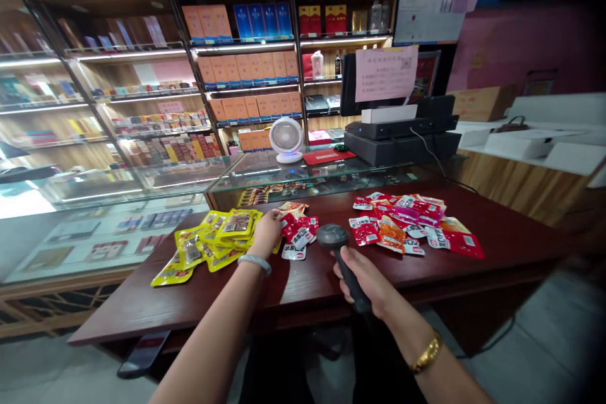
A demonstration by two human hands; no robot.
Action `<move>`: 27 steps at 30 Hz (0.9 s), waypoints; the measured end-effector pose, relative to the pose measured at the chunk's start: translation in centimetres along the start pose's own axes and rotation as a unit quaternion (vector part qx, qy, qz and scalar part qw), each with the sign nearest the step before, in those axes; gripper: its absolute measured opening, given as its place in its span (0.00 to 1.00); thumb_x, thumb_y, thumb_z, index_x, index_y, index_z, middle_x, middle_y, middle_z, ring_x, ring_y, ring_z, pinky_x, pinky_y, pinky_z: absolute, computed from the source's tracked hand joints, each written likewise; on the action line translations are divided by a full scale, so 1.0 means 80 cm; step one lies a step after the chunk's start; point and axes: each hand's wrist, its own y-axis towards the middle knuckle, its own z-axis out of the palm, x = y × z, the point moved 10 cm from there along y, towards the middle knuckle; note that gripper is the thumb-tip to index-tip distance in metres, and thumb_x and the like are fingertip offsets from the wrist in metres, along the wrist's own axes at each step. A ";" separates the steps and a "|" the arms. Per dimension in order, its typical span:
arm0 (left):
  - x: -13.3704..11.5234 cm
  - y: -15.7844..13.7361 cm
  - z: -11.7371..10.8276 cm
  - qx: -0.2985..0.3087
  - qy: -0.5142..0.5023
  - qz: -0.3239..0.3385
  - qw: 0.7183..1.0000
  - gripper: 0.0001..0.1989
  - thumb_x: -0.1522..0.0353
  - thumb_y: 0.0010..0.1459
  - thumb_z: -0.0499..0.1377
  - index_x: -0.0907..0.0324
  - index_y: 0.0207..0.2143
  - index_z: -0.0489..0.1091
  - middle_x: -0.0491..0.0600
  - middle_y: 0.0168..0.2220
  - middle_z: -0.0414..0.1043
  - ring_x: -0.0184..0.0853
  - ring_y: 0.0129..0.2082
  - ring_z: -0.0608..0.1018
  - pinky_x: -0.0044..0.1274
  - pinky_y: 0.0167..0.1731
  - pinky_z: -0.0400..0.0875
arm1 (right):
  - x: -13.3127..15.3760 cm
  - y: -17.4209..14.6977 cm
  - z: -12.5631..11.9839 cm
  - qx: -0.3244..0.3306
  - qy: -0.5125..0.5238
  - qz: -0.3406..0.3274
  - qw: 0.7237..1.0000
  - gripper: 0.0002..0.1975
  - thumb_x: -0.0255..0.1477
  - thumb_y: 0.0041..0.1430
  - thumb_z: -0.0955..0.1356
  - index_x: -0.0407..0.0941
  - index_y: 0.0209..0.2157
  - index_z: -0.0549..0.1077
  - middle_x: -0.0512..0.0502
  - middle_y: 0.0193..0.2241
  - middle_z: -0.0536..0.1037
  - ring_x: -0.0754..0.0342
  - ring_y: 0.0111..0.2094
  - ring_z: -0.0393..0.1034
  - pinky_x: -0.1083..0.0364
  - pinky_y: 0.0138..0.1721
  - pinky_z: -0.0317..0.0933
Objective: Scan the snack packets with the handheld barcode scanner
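My right hand point(362, 278) is wrapped round the handle of a dark grey barcode scanner point(353, 274), whose head points forward over the table. Between two groups of snack packets is my left hand point(267, 231), with its fingers curled and partly hidden; what is in them, if anything, I cannot make out. Beside it on the left lies a pile of yellow snack packets point(218, 243). Just to its right are a few red and white snack packets point(299, 230). Farther right spreads a larger heap of red, orange and pink packets point(402, 221).
The dark wooden table point(293, 293) meets a glass display counter point(227, 184). On the counter stand a white fan point(286, 137) and a cash register with a monitor point(402, 132). A phone point(144, 352) sticks out below the table's left front edge. Stocked shelves point(246, 69) line the back.
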 end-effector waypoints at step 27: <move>-0.182 -0.045 0.180 0.141 0.104 0.174 0.969 0.33 0.60 0.50 0.65 0.60 0.54 0.55 0.61 0.47 0.73 0.47 0.50 0.75 0.33 0.47 0.65 | 0.008 -0.039 -0.100 -0.098 -0.027 -0.024 0.995 0.23 0.53 0.56 0.65 0.48 0.34 0.62 0.61 0.20 0.65 0.65 0.11 0.57 0.64 0.10 0.52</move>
